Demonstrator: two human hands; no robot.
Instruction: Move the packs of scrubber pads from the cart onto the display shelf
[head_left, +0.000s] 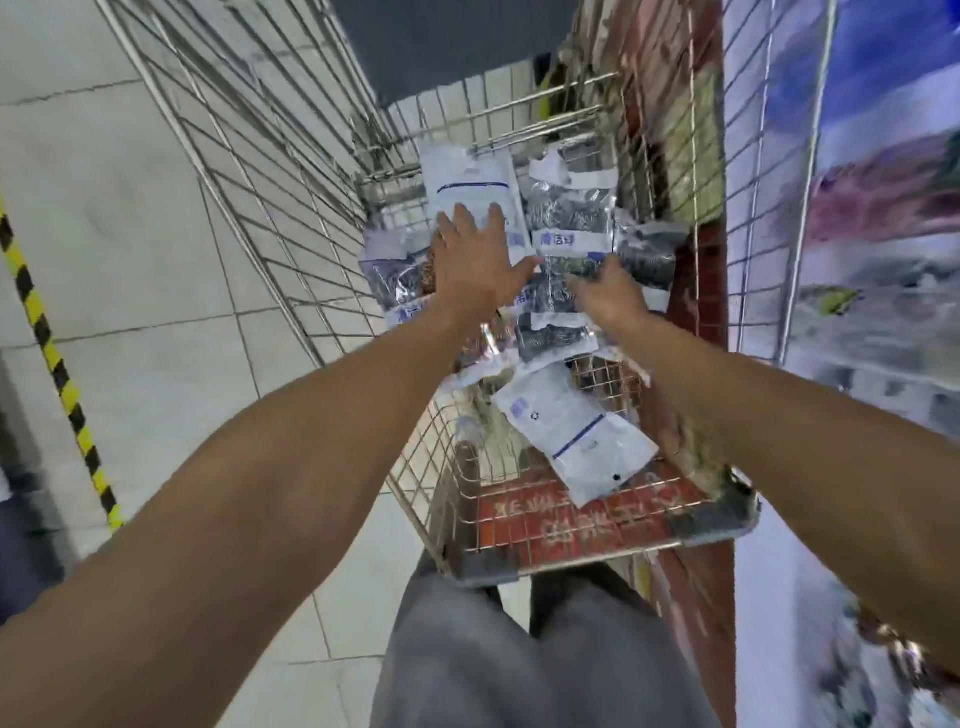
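Observation:
A wire shopping cart (457, 525) stands in front of me with several packs of scrubber pads lying in it. One white pack (475, 179) lies face down at the far end, and another white pack (574, 431) lies near me. Clear packs with dark steel scrubbers (569, 208) are piled between them. My left hand (475, 260) is spread flat, fingers apart, over the far white pack. My right hand (605, 293) reaches into the pile with its fingers curled down among the dark packs; whether it grips one is hidden. The view is blurred.
A wire mesh panel (244, 156) stands left of the cart. A mesh display rack (758, 208) with blurred goods runs along the right. The tiled floor on the left carries a yellow-and-black striped tape (57, 364). My grey trousers (519, 649) are below the cart.

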